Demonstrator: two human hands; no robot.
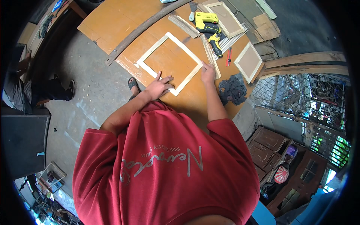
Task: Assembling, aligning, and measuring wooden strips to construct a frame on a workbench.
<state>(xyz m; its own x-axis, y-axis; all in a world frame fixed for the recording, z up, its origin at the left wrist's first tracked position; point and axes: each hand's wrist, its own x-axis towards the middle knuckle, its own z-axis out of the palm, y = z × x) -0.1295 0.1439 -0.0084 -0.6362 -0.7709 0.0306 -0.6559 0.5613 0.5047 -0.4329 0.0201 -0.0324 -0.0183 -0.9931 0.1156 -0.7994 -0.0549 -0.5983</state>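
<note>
A pale wooden frame [183,48] lies on the orange-brown tabletop [112,23], its middle bare of any panel. My left hand [159,87] rests on the frame's near-left bar with its fingers spread, the fingertips reaching over the wood. At the frame's right corner, my right hand [208,73] has its fingers and thumb closed on the wood. Just beyond that hand lie thin wooden strips [209,52]. A crumpled dark grey cloth [232,89] sits to its right.
Farther back are a yellow staple gun [206,21], a yellow-black power tool [215,44], a red cutter [228,57] and two backed frames [249,62]. A long curved wooden bar [140,32] crosses the table's left part. Another person [33,84] is at the far left.
</note>
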